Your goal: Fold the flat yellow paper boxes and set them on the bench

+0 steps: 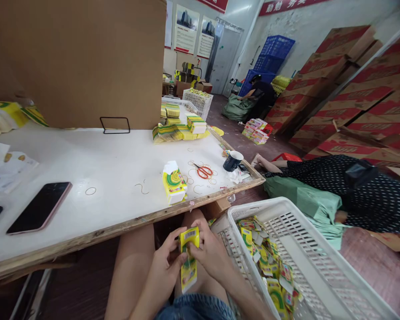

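Both my hands are below the table's front edge, over my lap. My left hand and my right hand grip a small stack of yellow and green packets between them, fingers pinched on its upper part. A bundled stack of the same packets stands on the white table near its front edge. To my right a white plastic basket holds several loose packets.
A phone lies at the table's left. Red scissors, loose rubber bands and a dark mug are near its right corner. More packet stacks sit at the back. A person in dotted clothing lies to the right.
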### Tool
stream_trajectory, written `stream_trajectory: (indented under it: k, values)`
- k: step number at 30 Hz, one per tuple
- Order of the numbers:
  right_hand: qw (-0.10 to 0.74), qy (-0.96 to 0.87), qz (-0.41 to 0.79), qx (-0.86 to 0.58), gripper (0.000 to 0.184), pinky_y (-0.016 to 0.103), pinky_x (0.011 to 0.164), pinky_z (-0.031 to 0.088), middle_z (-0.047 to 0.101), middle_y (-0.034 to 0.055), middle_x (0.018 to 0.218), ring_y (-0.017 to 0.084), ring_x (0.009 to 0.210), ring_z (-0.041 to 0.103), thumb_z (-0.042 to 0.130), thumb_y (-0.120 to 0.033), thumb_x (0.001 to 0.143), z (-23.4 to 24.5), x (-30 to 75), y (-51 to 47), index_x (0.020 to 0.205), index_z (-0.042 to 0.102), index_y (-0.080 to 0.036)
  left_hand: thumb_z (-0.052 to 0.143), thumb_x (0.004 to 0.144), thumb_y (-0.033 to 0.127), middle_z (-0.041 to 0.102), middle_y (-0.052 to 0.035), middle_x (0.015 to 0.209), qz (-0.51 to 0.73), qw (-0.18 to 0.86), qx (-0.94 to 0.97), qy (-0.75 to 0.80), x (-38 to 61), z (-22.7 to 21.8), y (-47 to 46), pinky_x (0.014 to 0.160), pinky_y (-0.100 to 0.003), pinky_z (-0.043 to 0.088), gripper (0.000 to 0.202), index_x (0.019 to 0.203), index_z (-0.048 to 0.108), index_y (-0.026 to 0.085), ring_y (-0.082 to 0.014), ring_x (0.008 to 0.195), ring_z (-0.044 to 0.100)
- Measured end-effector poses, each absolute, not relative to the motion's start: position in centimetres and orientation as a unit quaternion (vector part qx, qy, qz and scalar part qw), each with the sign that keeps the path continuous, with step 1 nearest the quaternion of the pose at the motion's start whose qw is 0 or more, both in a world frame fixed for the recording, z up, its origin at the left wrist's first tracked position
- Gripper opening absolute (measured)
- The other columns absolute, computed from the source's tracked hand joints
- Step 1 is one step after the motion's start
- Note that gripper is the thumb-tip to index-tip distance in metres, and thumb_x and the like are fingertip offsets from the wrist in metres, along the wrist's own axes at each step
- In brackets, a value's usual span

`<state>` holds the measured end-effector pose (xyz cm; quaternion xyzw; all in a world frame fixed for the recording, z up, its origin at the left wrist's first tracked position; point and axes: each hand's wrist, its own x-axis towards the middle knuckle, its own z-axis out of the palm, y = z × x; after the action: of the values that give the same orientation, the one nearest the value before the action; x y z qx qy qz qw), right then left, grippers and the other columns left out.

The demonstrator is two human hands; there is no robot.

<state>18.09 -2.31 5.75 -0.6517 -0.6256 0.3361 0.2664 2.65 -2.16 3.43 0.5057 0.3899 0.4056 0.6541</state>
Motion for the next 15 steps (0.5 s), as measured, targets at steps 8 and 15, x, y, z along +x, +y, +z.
stream_trajectory:
  k: [8, 15]
  values:
    - [0.305, -0.61, 0.377, -0.627, 0.041, 0.02, 0.052, 0.034, 0.044, -0.0108, 0.056, 0.011, 0.052, 0.046, 0.061, -0.014, 0.071, 4.8, 18.9, -2.4, 0.109, 0.051, -0.024, 0.067, 0.077, 0.036, 0.067, -0.0098, 0.12, 0.378, 0.675, 0.485, 0.409, 2.2, 2.5, -1.5, 0.087, -0.032, 0.055, 0.05, 0.122, 0.053, 0.022, -0.0266, 0.108, 0.063]
    - [0.433, -0.57, 0.377, -0.588, 0.026, 0.023, 0.065, 0.042, 0.065, 0.0024, 0.094, 0.013, 0.073, 0.054, 0.055, -0.03, 0.086, 6.2, 20.2, -3.0, 0.11, 0.067, -0.025, 0.076, 0.065, 0.044, 0.075, -0.0072, 0.102, 0.385, 0.712, 0.42, 0.409, 3.5, 2.6, -1.1, 0.077, -0.031, 0.059, 0.058, 0.115, 0.055, 0.023, -0.0281, 0.096, 0.069]
